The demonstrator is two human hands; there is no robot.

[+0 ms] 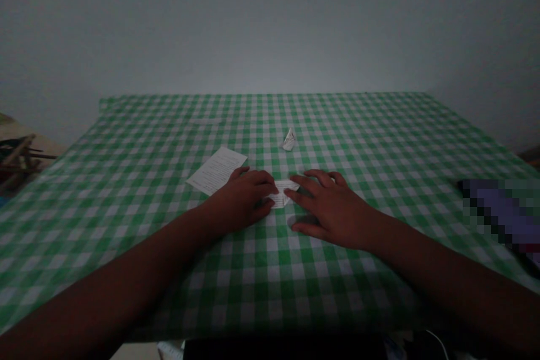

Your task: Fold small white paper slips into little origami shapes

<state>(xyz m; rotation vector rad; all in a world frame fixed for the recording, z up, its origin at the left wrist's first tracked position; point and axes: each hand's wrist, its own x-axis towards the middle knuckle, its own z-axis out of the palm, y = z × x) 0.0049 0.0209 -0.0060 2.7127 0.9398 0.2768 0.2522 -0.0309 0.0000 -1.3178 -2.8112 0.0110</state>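
Note:
A small folded piece of printed paper [279,194] lies on the tablecloth between my two hands. My left hand [248,197] rests over its left end, fingers lying on the paper and thumb apart from them, near the lower edge. From the other side, my right hand [327,205] reaches with spread fingers. Its fingertips touch or nearly touch the paper's right end, and the thumb points left below it. Part of the paper is hidden under the left fingers. Behind my left hand lies a flat printed sheet [217,170], turned at an angle.
A small folded paper piece [289,139] stands beyond my hands. Green and white checked cloth [337,124] covers the table, which reaches a pale wall [270,28]. A dark, pixelated object [502,214] lies at the right edge. Wooden items [19,152] are at far left.

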